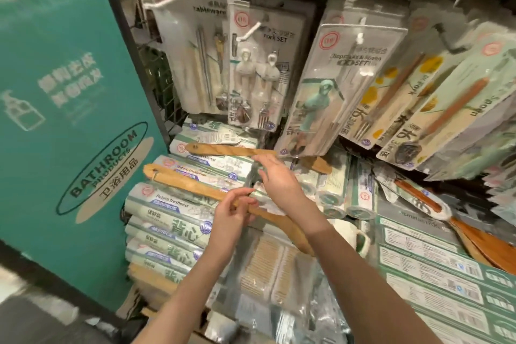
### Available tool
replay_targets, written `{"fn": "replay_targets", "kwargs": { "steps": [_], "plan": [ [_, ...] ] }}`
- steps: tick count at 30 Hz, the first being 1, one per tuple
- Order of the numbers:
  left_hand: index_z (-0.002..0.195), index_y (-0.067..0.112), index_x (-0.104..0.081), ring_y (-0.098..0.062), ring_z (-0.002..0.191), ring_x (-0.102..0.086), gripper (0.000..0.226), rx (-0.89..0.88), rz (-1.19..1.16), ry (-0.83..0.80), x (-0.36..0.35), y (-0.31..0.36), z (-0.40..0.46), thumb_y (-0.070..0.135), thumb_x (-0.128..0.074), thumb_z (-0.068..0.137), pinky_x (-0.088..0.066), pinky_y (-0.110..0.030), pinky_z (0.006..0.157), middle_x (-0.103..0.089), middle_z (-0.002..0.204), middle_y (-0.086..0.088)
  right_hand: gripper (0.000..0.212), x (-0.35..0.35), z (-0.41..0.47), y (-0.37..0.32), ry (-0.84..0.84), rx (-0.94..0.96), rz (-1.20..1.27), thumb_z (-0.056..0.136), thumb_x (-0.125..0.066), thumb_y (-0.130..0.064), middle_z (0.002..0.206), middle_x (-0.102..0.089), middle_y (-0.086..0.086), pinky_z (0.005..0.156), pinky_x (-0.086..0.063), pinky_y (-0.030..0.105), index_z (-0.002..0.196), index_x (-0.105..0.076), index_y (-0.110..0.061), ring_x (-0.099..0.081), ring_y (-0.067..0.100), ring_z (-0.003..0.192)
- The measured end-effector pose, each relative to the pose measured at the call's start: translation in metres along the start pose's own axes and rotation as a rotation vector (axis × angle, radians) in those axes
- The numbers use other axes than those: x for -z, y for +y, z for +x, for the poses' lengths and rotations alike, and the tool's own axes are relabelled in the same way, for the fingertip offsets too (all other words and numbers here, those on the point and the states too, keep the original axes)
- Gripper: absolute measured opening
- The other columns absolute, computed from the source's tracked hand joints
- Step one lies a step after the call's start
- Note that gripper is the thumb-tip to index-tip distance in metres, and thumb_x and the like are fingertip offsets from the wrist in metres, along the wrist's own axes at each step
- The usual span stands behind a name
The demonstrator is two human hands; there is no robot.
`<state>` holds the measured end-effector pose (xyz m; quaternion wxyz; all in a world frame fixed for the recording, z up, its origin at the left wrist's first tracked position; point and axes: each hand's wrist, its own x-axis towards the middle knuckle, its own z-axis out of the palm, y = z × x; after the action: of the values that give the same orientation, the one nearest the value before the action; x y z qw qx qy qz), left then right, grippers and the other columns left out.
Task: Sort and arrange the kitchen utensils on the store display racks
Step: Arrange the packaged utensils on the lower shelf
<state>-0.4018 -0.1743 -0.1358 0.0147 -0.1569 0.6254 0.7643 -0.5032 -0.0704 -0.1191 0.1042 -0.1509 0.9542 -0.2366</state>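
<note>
Both hands meet over the stacked rolls of freshness bags (178,204) on the lower shelf, and everything else can be placed from that stack. Lying slantwise across its top is a long wooden spatula (195,187), its holed handle end toward the teal bathroom products sign (69,120) and its broad end running down beneath the forearms. The left hand (231,215) has thumb and fingers pinched around the spatula's mid-section, a light but closed grip on the wood. The right hand (276,179) reaches in just above it, fingers curled down onto a crinkled clear wrapper (265,198) beside the spatula; whether it truly pinches the wrapper or only presses it, I cannot tell.

A second wooden spatula (251,155) lies farther back on the same stack, under the hanging packs. Above the stack, pegs carry a fork set pack (257,70) and a chopsticks and spoon set pack (329,92). To the right of the stack lie flat green-and-white boxes (435,268), with a darker wooden spoon (458,220) resting on them. In front of the stack are packs of toothpicks (268,268).
</note>
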Motion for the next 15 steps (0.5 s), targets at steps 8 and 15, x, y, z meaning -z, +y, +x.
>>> {"fn": "replay_targets", "kwargs": {
  "steps": [8,15],
  "plan": [
    [0.109,0.014,-0.060,-0.011,0.082,-0.068,0.025,0.116,-0.079,-0.097,0.014,-0.004,0.009,0.003,-0.042,0.096,-0.055,-0.020,0.070,-0.065,0.095,-0.010,0.048,-0.018,0.049,-0.025,-0.021,0.074,-0.260,0.095,-0.047,-0.007,0.141,-0.038,0.008,0.105,-0.031,0.038,0.141,-0.035,-0.012,-0.031,0.025,0.132],
    [0.101,0.019,-0.063,-0.013,0.086,-0.066,0.029,0.147,-0.105,-0.078,0.014,-0.006,0.011,0.002,-0.039,0.097,-0.051,-0.017,0.067,-0.066,0.087,-0.001,0.045,-0.021,0.056,-0.030,-0.025,0.049,-0.228,0.094,-0.053,-0.031,0.132,-0.040,0.008,0.100,-0.039,0.042,0.131,-0.042,-0.010,-0.032,0.025,0.127]
  ]
}}
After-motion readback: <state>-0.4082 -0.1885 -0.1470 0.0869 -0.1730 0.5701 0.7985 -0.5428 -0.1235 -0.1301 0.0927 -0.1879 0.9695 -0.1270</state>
